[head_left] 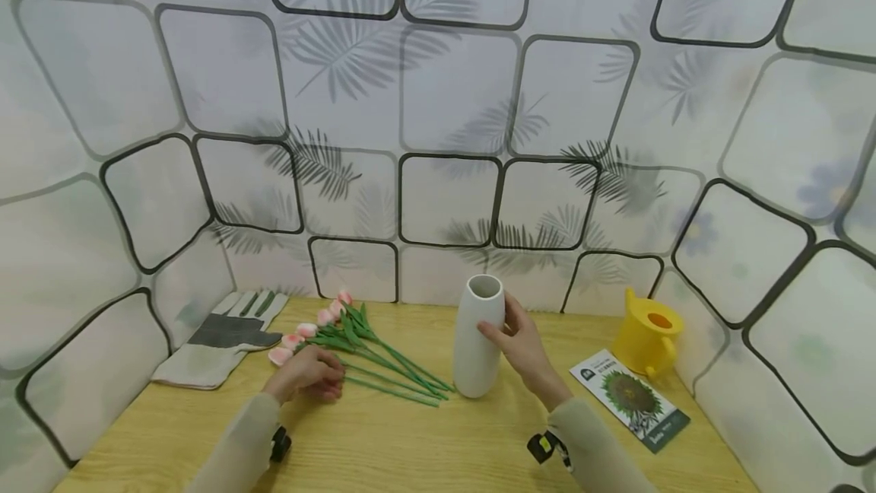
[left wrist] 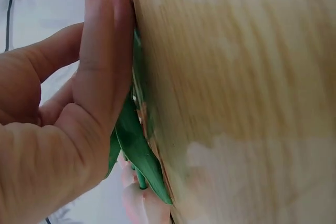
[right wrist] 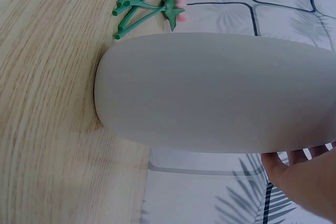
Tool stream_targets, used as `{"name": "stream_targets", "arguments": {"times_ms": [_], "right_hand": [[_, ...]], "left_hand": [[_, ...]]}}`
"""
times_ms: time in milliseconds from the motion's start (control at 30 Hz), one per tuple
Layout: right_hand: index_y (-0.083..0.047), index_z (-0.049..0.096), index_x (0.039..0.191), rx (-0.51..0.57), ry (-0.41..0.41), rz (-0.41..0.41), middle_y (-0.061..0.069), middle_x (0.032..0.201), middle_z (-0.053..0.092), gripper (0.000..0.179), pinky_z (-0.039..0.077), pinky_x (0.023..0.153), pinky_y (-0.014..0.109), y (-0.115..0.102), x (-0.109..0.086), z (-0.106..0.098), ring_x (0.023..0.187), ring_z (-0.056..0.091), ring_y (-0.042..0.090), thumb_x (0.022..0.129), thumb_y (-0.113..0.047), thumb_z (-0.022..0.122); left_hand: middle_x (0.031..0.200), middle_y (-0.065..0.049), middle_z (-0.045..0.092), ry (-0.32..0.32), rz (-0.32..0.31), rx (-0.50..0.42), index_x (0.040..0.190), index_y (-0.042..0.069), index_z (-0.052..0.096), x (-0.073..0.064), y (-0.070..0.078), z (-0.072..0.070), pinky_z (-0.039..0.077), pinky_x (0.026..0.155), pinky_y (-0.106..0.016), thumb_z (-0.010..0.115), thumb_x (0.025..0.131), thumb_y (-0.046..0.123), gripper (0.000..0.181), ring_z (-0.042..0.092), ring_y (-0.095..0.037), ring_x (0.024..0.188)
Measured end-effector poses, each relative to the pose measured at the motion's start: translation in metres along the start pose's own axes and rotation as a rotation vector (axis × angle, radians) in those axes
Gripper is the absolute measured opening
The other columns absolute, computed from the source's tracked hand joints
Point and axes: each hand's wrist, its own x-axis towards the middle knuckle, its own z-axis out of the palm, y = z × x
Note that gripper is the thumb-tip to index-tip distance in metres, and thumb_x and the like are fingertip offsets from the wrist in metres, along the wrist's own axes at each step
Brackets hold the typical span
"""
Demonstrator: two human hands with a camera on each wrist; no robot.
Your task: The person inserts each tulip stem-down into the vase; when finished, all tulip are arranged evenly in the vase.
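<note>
Off-white cloth with a dark grey patch makes the work glove (head_left: 226, 331), which lies flat at 9 o'clock from the white vase (head_left: 477, 348). Nearer, also toward 9 o'clock, are pink tulips (head_left: 342, 341) with rounded heads, broad green leaves and thin stems, whose ends point to about 4 o'clock. The left hand (head_left: 311, 373) is at the stems, its fingers close together; whether they pinch one, I cannot tell. The vase itself, matt, tall and narrower at its open mouth, stands upright on the wood-grain table (head_left: 397, 447), near the stem ends. At its 3 o'clock the right hand (head_left: 523, 341) clasps it, thumb in front, fingers behind. Between 3 and 4 o'clock lies the printed packet (head_left: 630, 400), rectangular, with one round, green-fringed flower head pictured; its dark logo, upper characters and pale lettering on the lower band are too small to read. Just beside it, at 3 o'clock from the vase, stands the yellow watering can (head_left: 643, 337), rounded, with a curved handle.
</note>
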Motion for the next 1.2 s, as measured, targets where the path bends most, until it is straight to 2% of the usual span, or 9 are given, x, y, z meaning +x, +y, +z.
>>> {"name": "stream_targets", "arguments": {"times_ms": [67, 200, 300, 400, 467, 600, 800, 900, 1200], "right_hand": [[-0.016, 0.035, 0.151, -0.002, -0.007, 0.0, 0.012, 0.149, 0.046, 0.072, 0.035, 0.114, 0.055, 0.0, 0.0, 0.001, 0.137, 0.044, 0.032, 0.09, -0.017, 0.073], [-0.019, 0.035, 0.151, 0.002, -0.013, 0.007, 0.01, 0.149, 0.046, 0.073, 0.034, 0.114, 0.055, 0.001, -0.002, 0.002, 0.138, 0.043, 0.031, 0.09, -0.018, 0.073], [-0.018, 0.034, 0.152, 0.004, -0.014, 0.01, 0.011, 0.15, 0.045, 0.073, 0.033, 0.115, 0.054, 0.001, -0.002, 0.003, 0.139, 0.043, 0.031, 0.09, -0.018, 0.073], [-0.017, 0.033, 0.152, 0.006, -0.017, 0.013, 0.011, 0.15, 0.044, 0.074, 0.033, 0.115, 0.054, 0.003, -0.002, 0.004, 0.139, 0.042, 0.032, 0.09, -0.018, 0.073], [-0.017, 0.033, 0.152, 0.001, -0.02, 0.012, 0.011, 0.151, 0.044, 0.074, 0.033, 0.115, 0.054, 0.004, -0.002, 0.004, 0.139, 0.042, 0.032, 0.09, -0.019, 0.073], [-0.018, 0.033, 0.152, -0.012, -0.022, 0.004, 0.011, 0.15, 0.045, 0.072, 0.032, 0.115, 0.055, 0.004, -0.002, 0.004, 0.139, 0.043, 0.032, 0.091, -0.02, 0.072], [-0.018, 0.035, 0.152, -0.012, -0.016, -0.004, 0.013, 0.148, 0.047, 0.072, 0.035, 0.113, 0.055, 0.002, -0.001, 0.004, 0.136, 0.045, 0.033, 0.09, -0.017, 0.072], [-0.019, 0.035, 0.152, -0.008, -0.008, -0.014, 0.013, 0.148, 0.048, 0.072, 0.035, 0.113, 0.055, 0.001, 0.001, 0.003, 0.136, 0.046, 0.032, 0.09, -0.016, 0.072], [-0.02, 0.031, 0.154, 0.014, -0.028, -0.006, 0.011, 0.15, 0.045, 0.075, 0.032, 0.116, 0.054, 0.001, 0.001, -0.003, 0.139, 0.042, 0.031, 0.09, -0.016, 0.072]], "left_hand": [[0.081, -0.017, 0.072, 0.057, -0.013, 0.013, 0.11, -0.018, 0.062, -0.001, 0.0, 0.001, 0.061, 0.064, -0.032, 0.057, 0.093, -0.002, 0.024, 0.072, -0.02, 0.069], [0.08, -0.017, 0.073, 0.23, 0.006, 0.049, 0.103, -0.014, 0.066, -0.002, 0.003, 0.005, 0.06, 0.064, -0.031, 0.063, 0.092, 0.001, 0.02, 0.072, -0.02, 0.069], [0.082, -0.022, 0.072, 0.337, 0.044, -0.008, 0.102, -0.016, 0.065, -0.002, 0.009, 0.008, 0.061, 0.069, -0.036, 0.065, 0.092, 0.002, 0.021, 0.074, -0.027, 0.072], [0.087, -0.026, 0.071, 0.409, 0.072, -0.098, 0.107, -0.017, 0.063, -0.001, 0.015, 0.01, 0.062, 0.073, -0.039, 0.066, 0.092, 0.005, 0.027, 0.074, -0.028, 0.073], [0.089, -0.027, 0.071, 0.442, 0.083, -0.154, 0.113, -0.018, 0.061, 0.0, 0.019, 0.01, 0.062, 0.073, -0.038, 0.067, 0.093, 0.006, 0.032, 0.074, -0.025, 0.072], [0.085, -0.02, 0.073, 0.507, 0.102, -0.24, 0.121, -0.016, 0.058, 0.003, 0.028, 0.011, 0.062, 0.071, -0.034, 0.069, 0.092, 0.011, 0.041, 0.073, -0.017, 0.069], [0.076, -0.004, 0.072, 0.601, 0.15, -0.361, 0.113, -0.01, 0.063, 0.011, 0.041, 0.019, 0.061, 0.068, -0.031, 0.072, 0.089, 0.011, 0.033, 0.072, -0.013, 0.064], [0.076, 0.0, 0.07, 0.617, 0.199, -0.419, 0.112, -0.01, 0.061, 0.017, 0.049, 0.022, 0.061, 0.069, -0.031, 0.07, 0.09, 0.006, 0.029, 0.071, -0.012, 0.065], [0.079, 0.0, 0.069, 0.653, 0.319, -0.454, 0.12, 0.0, 0.059, 0.029, 0.073, 0.029, 0.061, 0.069, -0.029, 0.07, 0.089, 0.002, 0.033, 0.071, -0.014, 0.067]]}}
